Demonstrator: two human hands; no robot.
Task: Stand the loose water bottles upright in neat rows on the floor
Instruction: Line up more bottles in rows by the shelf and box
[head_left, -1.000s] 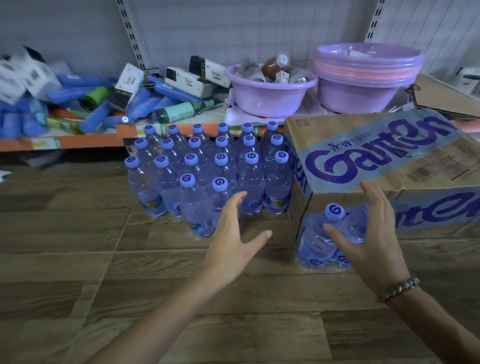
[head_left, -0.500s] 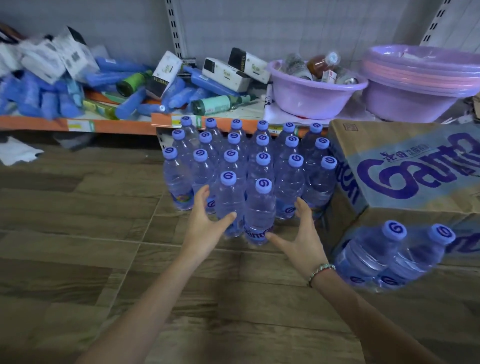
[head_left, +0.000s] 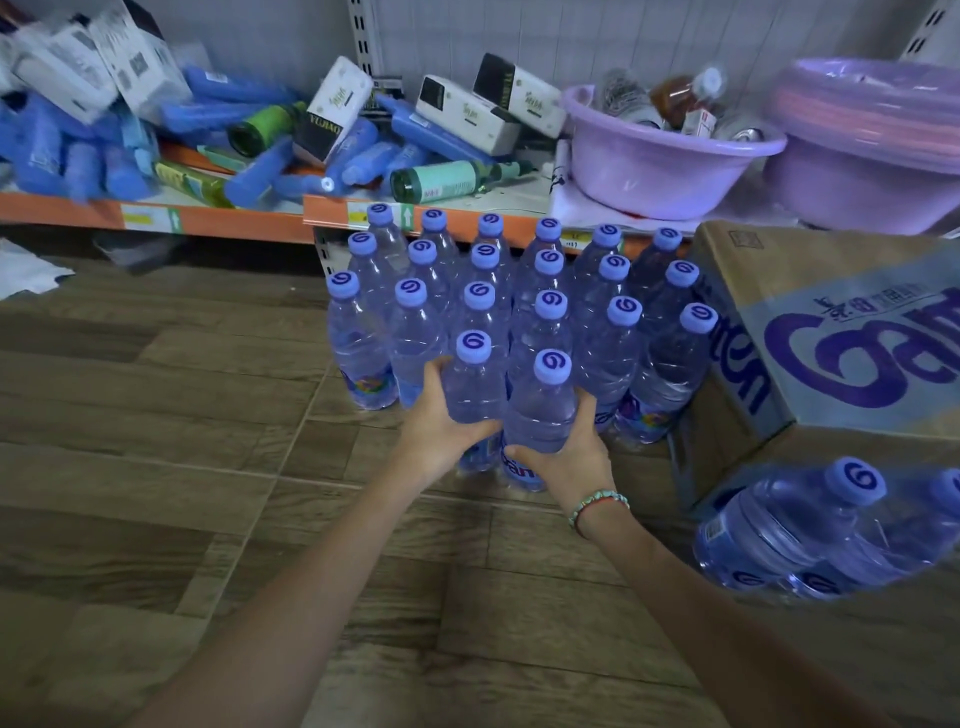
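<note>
1. On the wood-plank floor (head_left: 156, 467), below the orange-edged shelf (head_left: 234, 221), clear plastic water bottles with lilac caps (head_left: 550, 306) stand upright in rows, long axes vertical, caps up.
2. The left hand (head_left: 441, 426) curls round the front-left bottle (head_left: 475, 384), which is upright.
3. The right hand (head_left: 566, 452) grips the front-right bottle (head_left: 543, 415) low on its body; this bottle is upright too, touching its neighbour.
4. Beside the printed cardboard box (head_left: 831, 332), two loose bottles (head_left: 795, 530) lean, caps pointing up and right.
5. A lilac plastic basin (head_left: 660, 161) sits on the shelf.
</note>
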